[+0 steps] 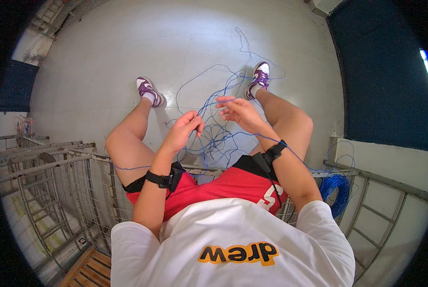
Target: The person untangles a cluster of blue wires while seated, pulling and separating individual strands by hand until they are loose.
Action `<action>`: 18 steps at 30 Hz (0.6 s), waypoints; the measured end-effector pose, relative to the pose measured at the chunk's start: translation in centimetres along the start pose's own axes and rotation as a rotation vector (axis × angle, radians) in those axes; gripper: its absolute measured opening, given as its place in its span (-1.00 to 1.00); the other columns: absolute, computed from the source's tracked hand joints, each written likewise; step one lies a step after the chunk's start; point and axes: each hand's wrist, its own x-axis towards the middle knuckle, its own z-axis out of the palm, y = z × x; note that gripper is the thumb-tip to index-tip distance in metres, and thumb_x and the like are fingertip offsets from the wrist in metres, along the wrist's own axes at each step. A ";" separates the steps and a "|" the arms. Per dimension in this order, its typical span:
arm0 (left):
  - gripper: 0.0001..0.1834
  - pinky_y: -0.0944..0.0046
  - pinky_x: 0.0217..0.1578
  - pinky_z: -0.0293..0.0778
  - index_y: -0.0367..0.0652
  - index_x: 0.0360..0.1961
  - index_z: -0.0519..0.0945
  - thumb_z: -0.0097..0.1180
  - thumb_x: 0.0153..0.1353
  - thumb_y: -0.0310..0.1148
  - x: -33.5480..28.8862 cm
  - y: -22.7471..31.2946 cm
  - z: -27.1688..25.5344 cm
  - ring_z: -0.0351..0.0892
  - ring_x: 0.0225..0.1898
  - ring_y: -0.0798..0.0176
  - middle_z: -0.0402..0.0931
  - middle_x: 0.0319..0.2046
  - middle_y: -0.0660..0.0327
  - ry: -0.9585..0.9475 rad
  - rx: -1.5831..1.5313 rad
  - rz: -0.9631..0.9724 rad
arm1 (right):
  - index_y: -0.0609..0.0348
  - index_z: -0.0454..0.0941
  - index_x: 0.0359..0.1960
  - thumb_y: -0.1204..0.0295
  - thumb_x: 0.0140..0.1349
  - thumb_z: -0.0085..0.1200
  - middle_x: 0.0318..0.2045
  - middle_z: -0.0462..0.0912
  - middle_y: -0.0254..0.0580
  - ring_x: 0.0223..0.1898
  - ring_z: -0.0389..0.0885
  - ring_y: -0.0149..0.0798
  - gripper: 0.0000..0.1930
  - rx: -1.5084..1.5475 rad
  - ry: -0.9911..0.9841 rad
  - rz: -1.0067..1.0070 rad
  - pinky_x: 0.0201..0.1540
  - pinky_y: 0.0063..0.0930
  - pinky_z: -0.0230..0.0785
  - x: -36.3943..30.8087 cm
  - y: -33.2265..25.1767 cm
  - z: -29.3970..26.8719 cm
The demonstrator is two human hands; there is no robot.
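Note:
My left hand (183, 131) is closed, its thumb and fingers pinching a thin blue wire between my knees. Just to its right and slightly farther out, my right hand (241, 115) has its thumb and index finger on a strand of the same wire, the other fingers loosely curled. Strands stretch between the two hands. Below and beyond them, a loose tangle of blue wire (216, 136) spreads over the floor between my legs. One strand passes under my right forearm toward a thick coil of blue wire (336, 191) at the right.
My feet in purple and white shoes (147, 88) stand on either side of the tangle. A loop of wire (245, 45) lies beyond the right shoe. Metal racks (46, 167) stand at left, a slatted wooden piece (87, 270) at lower left. A dark panel (376, 81) is at right.

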 end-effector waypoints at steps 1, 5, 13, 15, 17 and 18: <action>-0.76 0.41 -0.35 0.33 -0.18 -0.33 0.41 -0.14 0.42 -0.26 0.2 -0.1 0.4 0.36 -0.44 0.42 0.40 -0.49 0.31 0.018 0.026 0.022 | 0.25 0.45 0.01 0.32 0.38 -0.03 -0.23 0.63 -0.23 -0.27 0.61 -0.41 -0.70 0.000 -0.058 0.043 -0.16 -0.53 0.49 -0.5 0.1 1.1; -0.77 0.40 -0.35 0.34 -0.18 -0.34 0.42 -0.13 0.42 -0.27 0.8 -0.6 2.3 0.36 -0.45 0.42 0.40 -0.49 0.31 0.008 -0.036 -0.006 | 0.21 0.48 -0.02 0.42 0.31 0.05 -0.25 0.62 -0.25 -0.25 0.61 -0.41 -0.76 -0.015 -0.157 0.081 -0.18 -0.52 0.50 -0.4 0.9 1.4; -0.76 0.40 -0.31 0.36 -0.18 -0.34 0.41 -0.13 0.42 -0.26 0.1 1.1 0.9 0.41 -0.42 0.42 0.44 -0.46 0.29 0.022 0.038 0.024 | 0.19 0.49 -0.14 0.47 0.30 0.01 -0.32 0.60 -0.29 -0.42 0.54 -0.48 -0.86 0.067 0.102 0.010 -0.33 -0.57 0.44 0.3 0.9 -0.4; -0.76 0.41 -0.31 0.35 -0.18 -0.36 0.41 -0.13 0.42 -0.27 -0.3 1.2 -0.1 0.41 -0.42 0.41 0.43 -0.47 0.29 0.029 0.004 -0.010 | 0.21 0.49 -0.15 0.45 0.28 0.02 -0.35 0.58 -0.32 -0.46 0.51 -0.50 -0.84 0.266 0.301 -0.104 -0.38 -0.55 0.45 0.7 0.6 -2.2; -0.77 0.42 -0.31 0.34 -0.17 -0.36 0.41 -0.13 0.42 -0.28 -0.5 0.9 -0.9 0.41 -0.43 0.42 0.42 -0.47 0.30 -0.034 0.083 -0.021 | 0.22 0.47 -0.14 0.46 0.29 0.00 -0.37 0.56 -0.34 -0.46 0.49 -0.49 -0.84 0.298 0.316 -0.119 -0.34 -0.53 0.46 0.6 0.0 -2.0; -0.77 0.42 -0.31 0.34 -0.17 -0.36 0.41 -0.13 0.42 -0.28 -0.5 0.6 -0.9 0.41 -0.43 0.42 0.42 -0.47 0.30 -0.033 0.084 -0.021 | 0.21 0.48 -0.13 0.44 0.30 0.01 -0.35 0.58 -0.33 -0.43 0.51 -0.49 -0.83 0.320 0.272 -0.099 -0.33 -0.54 0.46 0.4 -0.1 -1.7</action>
